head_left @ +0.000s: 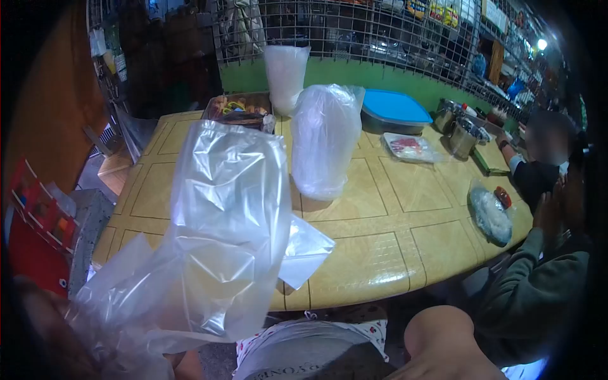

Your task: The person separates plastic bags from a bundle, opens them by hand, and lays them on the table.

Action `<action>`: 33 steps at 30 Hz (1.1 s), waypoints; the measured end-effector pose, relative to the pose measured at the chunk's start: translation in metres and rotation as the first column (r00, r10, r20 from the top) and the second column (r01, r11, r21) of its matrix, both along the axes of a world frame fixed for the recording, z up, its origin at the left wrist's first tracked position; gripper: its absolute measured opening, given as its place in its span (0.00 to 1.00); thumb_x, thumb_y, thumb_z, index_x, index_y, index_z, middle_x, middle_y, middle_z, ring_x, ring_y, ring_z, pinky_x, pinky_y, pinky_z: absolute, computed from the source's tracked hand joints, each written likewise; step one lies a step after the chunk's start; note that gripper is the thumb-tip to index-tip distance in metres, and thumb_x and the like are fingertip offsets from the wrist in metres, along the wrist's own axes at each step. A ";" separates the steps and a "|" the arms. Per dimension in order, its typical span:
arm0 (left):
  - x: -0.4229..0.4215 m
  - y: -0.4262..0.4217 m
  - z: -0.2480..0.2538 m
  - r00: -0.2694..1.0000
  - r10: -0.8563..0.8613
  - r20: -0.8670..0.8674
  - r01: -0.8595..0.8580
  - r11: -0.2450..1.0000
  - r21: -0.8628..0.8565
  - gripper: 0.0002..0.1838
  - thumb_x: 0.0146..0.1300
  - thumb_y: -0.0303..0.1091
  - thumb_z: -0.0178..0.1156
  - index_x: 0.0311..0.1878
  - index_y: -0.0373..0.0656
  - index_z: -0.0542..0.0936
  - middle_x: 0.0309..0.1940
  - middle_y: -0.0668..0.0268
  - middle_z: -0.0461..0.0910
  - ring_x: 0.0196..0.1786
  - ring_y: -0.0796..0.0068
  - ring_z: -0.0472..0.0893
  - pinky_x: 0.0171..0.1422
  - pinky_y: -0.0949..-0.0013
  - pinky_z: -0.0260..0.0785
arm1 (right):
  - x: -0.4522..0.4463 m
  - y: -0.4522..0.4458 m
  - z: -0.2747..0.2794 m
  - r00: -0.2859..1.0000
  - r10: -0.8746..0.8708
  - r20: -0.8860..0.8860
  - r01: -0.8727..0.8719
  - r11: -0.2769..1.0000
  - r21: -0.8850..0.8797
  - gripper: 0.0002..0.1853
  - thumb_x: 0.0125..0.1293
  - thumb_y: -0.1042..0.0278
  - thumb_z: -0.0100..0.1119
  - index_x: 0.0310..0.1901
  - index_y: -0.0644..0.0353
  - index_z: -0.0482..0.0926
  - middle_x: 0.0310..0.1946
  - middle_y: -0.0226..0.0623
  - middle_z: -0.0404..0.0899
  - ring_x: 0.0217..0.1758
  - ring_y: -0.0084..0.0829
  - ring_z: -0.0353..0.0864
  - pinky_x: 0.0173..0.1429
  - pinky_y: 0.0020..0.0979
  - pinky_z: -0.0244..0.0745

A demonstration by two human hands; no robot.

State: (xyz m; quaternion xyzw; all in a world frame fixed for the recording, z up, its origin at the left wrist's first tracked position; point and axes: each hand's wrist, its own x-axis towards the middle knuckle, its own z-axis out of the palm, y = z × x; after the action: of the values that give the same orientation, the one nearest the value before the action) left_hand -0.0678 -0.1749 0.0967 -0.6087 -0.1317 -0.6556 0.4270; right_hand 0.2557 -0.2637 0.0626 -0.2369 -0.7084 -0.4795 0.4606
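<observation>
A large clear plastic bag [221,209] stands up in front of me at the left, crinkled and shiny. My left hand [54,332], dark and blurred at the lower left edge, is closed on its gathered lower end. What shows of my right arm and hand [443,348] is a bent, bare shape at the bottom right; its fingers are hidden. Beyond the bag, a tall roll-shaped bundle of clear plastic bags [326,142] stands on the table. A flat white plastic sheet or bag [305,252] lies partly behind the held bag.
On the yellow tiled table [367,259] stand a tall stack in plastic [286,76], a food tray [237,109], a blue-lidded container [396,107], a wrapped pack [410,147], metal pots [465,136] and a bagged item [489,215]. A person [538,266] sits at the right.
</observation>
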 end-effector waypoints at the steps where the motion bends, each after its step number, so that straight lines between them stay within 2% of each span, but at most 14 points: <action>1: 0.001 0.000 0.000 1.000 0.004 0.000 -0.004 1.000 -0.007 0.15 0.65 0.39 0.63 0.46 0.35 0.79 0.34 0.65 0.79 0.34 0.78 0.77 0.41 0.75 0.71 | -0.001 -0.001 0.000 1.000 0.010 0.008 -0.010 1.000 -0.002 0.23 0.55 0.75 0.66 0.53 0.67 0.71 0.51 0.44 0.74 0.53 0.32 0.75 0.56 0.31 0.73; 9: 0.008 0.003 -0.004 0.999 0.034 0.002 -0.034 0.999 -0.043 0.18 0.65 0.41 0.63 0.47 0.35 0.79 0.34 0.66 0.78 0.34 0.80 0.76 0.40 0.76 0.70 | 0.020 -0.003 0.008 0.999 -0.008 0.049 0.007 1.000 0.022 0.27 0.55 0.73 0.68 0.56 0.66 0.69 0.53 0.44 0.72 0.55 0.32 0.74 0.57 0.31 0.72; 15: 0.012 0.003 -0.004 0.998 0.059 -0.015 -0.059 0.997 -0.052 0.20 0.64 0.43 0.64 0.49 0.35 0.78 0.34 0.67 0.77 0.33 0.81 0.75 0.40 0.77 0.69 | 0.072 0.009 0.020 0.981 -0.180 -0.066 0.182 0.983 0.028 0.29 0.55 0.71 0.69 0.58 0.66 0.68 0.54 0.45 0.70 0.56 0.33 0.73 0.58 0.32 0.71; 20: 0.004 0.002 -0.003 0.997 0.067 -0.034 -0.068 0.997 -0.045 0.21 0.64 0.45 0.64 0.50 0.36 0.78 0.33 0.68 0.76 0.33 0.83 0.75 0.39 0.77 0.69 | 0.123 0.048 0.046 0.882 -0.433 -0.184 0.411 0.900 -0.145 0.31 0.55 0.70 0.70 0.59 0.65 0.67 0.56 0.45 0.69 0.57 0.33 0.72 0.59 0.32 0.70; 24: 0.001 -0.002 0.001 0.995 0.073 -0.069 -0.078 0.995 -0.065 0.23 0.64 0.47 0.64 0.51 0.36 0.78 0.33 0.69 0.76 0.33 0.83 0.74 0.39 0.78 0.68 | 0.155 0.080 0.063 0.810 -0.553 -0.195 0.482 0.818 -0.315 0.33 0.54 0.69 0.70 0.60 0.65 0.66 0.57 0.45 0.68 0.58 0.33 0.71 0.59 0.32 0.70; 28: -0.001 -0.002 -0.001 0.995 0.082 -0.053 -0.085 0.995 -0.052 0.24 0.64 0.48 0.64 0.51 0.36 0.78 0.33 0.69 0.75 0.33 0.84 0.74 0.39 0.78 0.68 | 0.172 0.089 0.057 0.793 -0.581 -0.181 0.504 0.794 -0.339 0.35 0.54 0.68 0.71 0.61 0.65 0.65 0.58 0.46 0.67 0.59 0.34 0.70 0.60 0.33 0.69; 33: -0.003 -0.005 -0.009 0.996 0.085 -0.003 -0.085 0.994 -0.067 0.26 0.64 0.50 0.65 0.52 0.36 0.77 0.33 0.70 0.75 0.32 0.85 0.73 0.38 0.79 0.67 | 0.154 0.072 0.037 0.813 -0.553 -0.180 0.506 0.825 -0.250 0.37 0.54 0.67 0.72 0.63 0.65 0.63 0.59 0.46 0.66 0.61 0.34 0.69 0.61 0.33 0.68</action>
State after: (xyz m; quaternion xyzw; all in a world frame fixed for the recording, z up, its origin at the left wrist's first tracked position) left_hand -0.0705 -0.1803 0.0876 -0.6167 -0.1796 -0.6319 0.4338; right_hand 0.4096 -0.1912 0.0992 -0.5257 -0.5938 -0.4861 0.3670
